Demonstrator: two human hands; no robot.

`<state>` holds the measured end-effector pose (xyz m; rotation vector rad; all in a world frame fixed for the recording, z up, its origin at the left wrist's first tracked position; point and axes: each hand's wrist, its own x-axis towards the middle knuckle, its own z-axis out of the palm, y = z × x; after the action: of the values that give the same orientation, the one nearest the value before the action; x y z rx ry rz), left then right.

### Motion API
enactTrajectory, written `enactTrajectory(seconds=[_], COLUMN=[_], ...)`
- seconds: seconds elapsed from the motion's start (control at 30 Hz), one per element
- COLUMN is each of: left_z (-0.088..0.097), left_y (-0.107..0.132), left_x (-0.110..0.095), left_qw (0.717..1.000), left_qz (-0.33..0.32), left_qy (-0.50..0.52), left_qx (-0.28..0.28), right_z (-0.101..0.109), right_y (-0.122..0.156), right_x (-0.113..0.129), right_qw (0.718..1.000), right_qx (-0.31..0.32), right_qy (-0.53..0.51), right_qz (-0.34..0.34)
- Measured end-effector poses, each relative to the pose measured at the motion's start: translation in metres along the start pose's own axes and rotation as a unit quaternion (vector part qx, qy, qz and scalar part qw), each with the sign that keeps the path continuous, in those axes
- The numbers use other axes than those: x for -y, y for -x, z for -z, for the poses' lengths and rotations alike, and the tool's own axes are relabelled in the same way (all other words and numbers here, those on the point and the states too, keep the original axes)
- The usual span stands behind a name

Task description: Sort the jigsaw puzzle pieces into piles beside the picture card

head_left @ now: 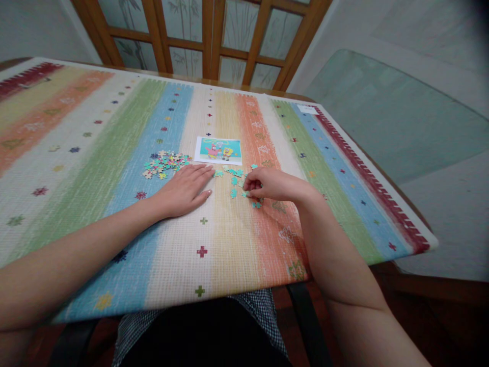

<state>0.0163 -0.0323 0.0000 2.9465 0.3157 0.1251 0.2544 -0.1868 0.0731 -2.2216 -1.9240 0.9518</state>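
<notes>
My left hand (186, 189) lies flat on the striped mat (114, 168), fingers stretched out, just below a heap of small jigsaw pieces (165, 163). My right hand (264, 184) is curled with its fingertips pinched on a teal puzzle piece (245, 193) on the mat. Several loose teal pieces (234, 173) lie scattered between and around both hands. A small printed cartoon picture (218, 150) lies flat just beyond them.
The striped mat covers a wooden table; its right edge (382, 191) and near edge are close. A glass tabletop (382, 112) sits at the right. Wooden-framed glass doors (214, 35) stand behind the table. A small white label (307, 109) lies at the far right corner.
</notes>
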Motion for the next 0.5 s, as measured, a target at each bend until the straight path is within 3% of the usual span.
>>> enactTrajectory(seconds=[0.1,0.27,0.5], left_z=[-0.001,-0.001,0.0], left_y=[0.0,0.0,0.0], left_x=[0.001,0.002,0.002], left_qw=[1.0,1.0,1.0], left_qz=[-0.004,-0.008,-0.007], left_qy=[0.001,-0.008,-0.01], left_qx=[-0.004,-0.001,-0.002], right_z=[0.006,0.016,0.017], right_y=[0.002,0.011,0.011], right_x=[-0.008,-0.025,-0.038], right_qw=[1.0,0.989,0.986], right_qx=[-0.021,-0.15,-0.162], right_qy=[-0.013,0.012,0.028], right_qz=[0.007,-0.008,-0.038])
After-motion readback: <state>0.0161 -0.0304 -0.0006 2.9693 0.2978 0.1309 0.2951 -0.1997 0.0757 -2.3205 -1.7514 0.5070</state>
